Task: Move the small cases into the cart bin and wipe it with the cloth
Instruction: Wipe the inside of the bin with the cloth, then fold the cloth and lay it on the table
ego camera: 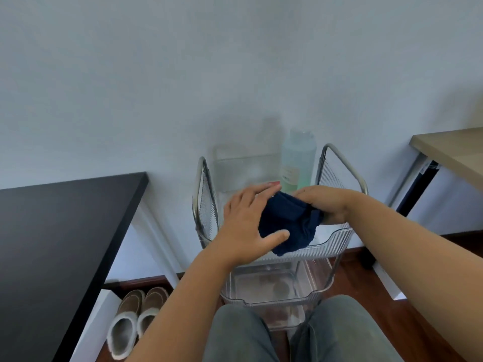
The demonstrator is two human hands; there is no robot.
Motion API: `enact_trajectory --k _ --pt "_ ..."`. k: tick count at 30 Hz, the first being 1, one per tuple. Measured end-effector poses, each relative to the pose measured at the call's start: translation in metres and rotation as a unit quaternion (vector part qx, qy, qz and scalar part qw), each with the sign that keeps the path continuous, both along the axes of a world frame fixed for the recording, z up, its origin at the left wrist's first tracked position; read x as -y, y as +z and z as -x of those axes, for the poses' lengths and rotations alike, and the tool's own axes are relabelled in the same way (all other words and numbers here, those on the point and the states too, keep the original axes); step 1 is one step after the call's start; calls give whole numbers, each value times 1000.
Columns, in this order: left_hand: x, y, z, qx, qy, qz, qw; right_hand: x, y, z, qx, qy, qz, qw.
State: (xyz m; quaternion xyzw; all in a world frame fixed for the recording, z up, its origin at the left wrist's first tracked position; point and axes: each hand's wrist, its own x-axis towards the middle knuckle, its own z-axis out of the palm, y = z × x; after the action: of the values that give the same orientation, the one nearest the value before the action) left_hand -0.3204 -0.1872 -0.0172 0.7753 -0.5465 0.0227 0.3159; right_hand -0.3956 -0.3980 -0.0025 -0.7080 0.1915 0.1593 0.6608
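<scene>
At the far left a black table (60,231) runs along the wall, with a pair of slippers (136,320) on the floor beneath it. Next comes the left hand (248,226), fingers spread and flat, thumb pressing the near side of the dark blue cloth (288,223). The cloth sits bunched over the top bin (326,244) of a clear wheeled cart (277,291), between both hands; whether it touches the bin floor is hidden. It looks soft and light, so it should fold and slide easily, and is best held by a gathered handful, not by a loose edge. The right hand (324,202) has its fingers curled into the cloth's far side, gripping it. Behind the hands, in the same bin, stand a clear plastic box (243,165) and a pale green bottle (298,160), with something small and red (273,183) just showing; whether that is one of the cases I cannot tell. A wooden desk (454,150) closes the right edge.
</scene>
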Motion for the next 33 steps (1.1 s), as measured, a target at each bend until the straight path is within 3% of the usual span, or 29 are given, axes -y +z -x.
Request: enact_trajectory --k 6,11,14,18,22,27,33 --pt "-3 19 -7 -201 18 66 977 -18 7 4 31 -66 -97 993" --pt "-8 23 0 -366 46 153 917 -25 3 13 98 16 -135 986" --pt "-16 30 2 -339 67 179 921 -31 4 21 171 43 -68 982" --pt "-35 43 1 -311 66 173 932 -38 9 25 244 -15 -2 970" --pt "-62 56 4 -366 55 194 909 -53 23 23 310 -62 -9 949" --pt "-104 64 7 -434 55 245 865 -91 35 12 347 -53 -101 931" --pt "-159 77 17 -343 129 194 910 -139 35 1 358 0 -87 930"
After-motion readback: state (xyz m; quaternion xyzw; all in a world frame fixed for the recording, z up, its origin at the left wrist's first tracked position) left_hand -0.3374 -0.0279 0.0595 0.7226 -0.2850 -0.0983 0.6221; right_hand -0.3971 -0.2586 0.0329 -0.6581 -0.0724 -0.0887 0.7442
